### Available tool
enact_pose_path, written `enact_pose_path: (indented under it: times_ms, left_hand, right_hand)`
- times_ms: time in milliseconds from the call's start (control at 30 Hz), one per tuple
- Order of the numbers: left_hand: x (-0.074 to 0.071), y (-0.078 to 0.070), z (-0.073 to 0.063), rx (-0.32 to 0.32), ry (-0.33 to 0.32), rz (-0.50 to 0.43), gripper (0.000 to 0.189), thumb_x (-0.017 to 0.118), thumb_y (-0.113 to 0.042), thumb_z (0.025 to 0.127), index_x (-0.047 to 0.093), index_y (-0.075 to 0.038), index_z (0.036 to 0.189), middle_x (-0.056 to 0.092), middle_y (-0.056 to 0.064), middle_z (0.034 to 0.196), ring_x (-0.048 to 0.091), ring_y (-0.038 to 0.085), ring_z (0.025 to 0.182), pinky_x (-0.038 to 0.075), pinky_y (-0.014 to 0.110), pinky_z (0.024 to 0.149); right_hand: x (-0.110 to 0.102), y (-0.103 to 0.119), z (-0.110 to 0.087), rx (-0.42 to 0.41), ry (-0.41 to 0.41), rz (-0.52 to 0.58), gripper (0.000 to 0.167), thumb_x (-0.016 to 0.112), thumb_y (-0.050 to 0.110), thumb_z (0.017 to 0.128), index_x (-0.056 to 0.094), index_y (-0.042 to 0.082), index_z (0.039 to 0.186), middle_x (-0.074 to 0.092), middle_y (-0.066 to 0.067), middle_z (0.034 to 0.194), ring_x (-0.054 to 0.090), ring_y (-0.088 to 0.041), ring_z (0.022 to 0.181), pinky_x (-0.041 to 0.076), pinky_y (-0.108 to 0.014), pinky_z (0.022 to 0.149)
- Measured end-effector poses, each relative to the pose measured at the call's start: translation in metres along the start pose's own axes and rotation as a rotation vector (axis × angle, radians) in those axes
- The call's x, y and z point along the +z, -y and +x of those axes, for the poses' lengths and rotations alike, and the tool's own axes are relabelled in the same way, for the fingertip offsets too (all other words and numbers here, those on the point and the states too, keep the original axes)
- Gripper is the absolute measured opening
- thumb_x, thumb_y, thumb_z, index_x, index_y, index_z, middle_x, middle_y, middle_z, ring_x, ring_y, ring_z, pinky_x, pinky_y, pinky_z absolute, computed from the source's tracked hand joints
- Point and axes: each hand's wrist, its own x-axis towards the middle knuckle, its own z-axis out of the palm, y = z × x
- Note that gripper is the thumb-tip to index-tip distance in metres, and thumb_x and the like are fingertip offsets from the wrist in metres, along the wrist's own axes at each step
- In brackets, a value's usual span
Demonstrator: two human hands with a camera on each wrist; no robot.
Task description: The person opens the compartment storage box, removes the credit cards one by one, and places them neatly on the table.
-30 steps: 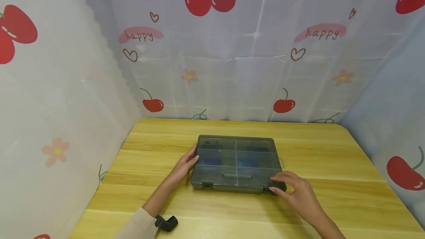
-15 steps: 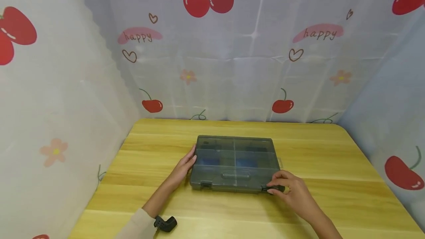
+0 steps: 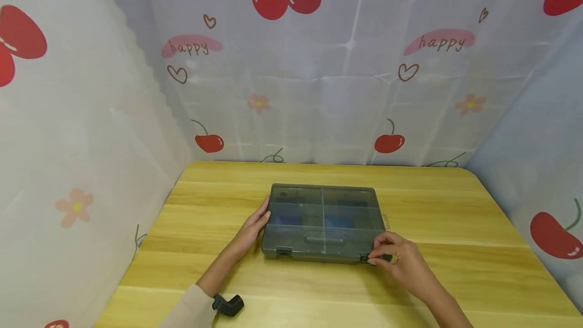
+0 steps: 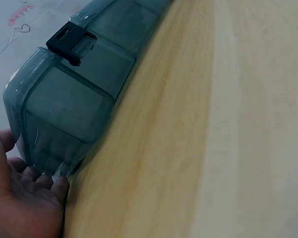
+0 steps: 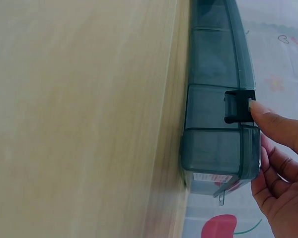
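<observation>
From my end, at nine o'clock, the left hand (image 3: 252,228) grips the box's short side, thumb up top. The left latch (image 4: 69,43), at seven, is untouched. The box (image 3: 314,220) lies lid-down-flat on the table (image 3: 455,227). At five, the right hand (image 3: 405,261) has a narrow pinch: thumb at the right latch (image 5: 240,106), fingers curled against the lid's edge. I judge the step is working that latch; which way, I can't tell. The next move calls for firm thumb pressure there, with the left side braced.
</observation>
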Motion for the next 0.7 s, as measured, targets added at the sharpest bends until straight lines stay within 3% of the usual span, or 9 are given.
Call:
enact_pose_path:
  times_ms: [400,700]
  left_hand:
    - [0.0001,-0.0021,0.0,0.001,0.007,-0.017,0.064,0.041,-0.035,0.111,0.01,-0.017,0.164,0.003,-0.001,0.17,0.0,0.024,0.156,0.012,0.051,0.125]
    - [0.0001,-0.0024,0.0008,0.033,0.004,-0.022,0.063,0.042,-0.033,0.111,0.011,-0.021,0.164,0.003,-0.004,0.17,0.003,0.019,0.155,0.015,0.047,0.125]
  right_hand:
    - [-0.0003,-0.0002,-0.0005,0.018,0.052,0.059,0.03,0.09,-0.002,0.067,0.079,0.024,0.077,0.06,0.006,0.095,0.051,-0.005,0.081,0.05,-0.021,0.063]
    - [-0.0011,0.0018,0.0017,-0.046,0.089,0.005,0.033,0.092,-0.004,0.061,0.078,0.023,0.074,0.056,0.004,0.096,0.045,-0.004,0.082,0.046,-0.018,0.065]
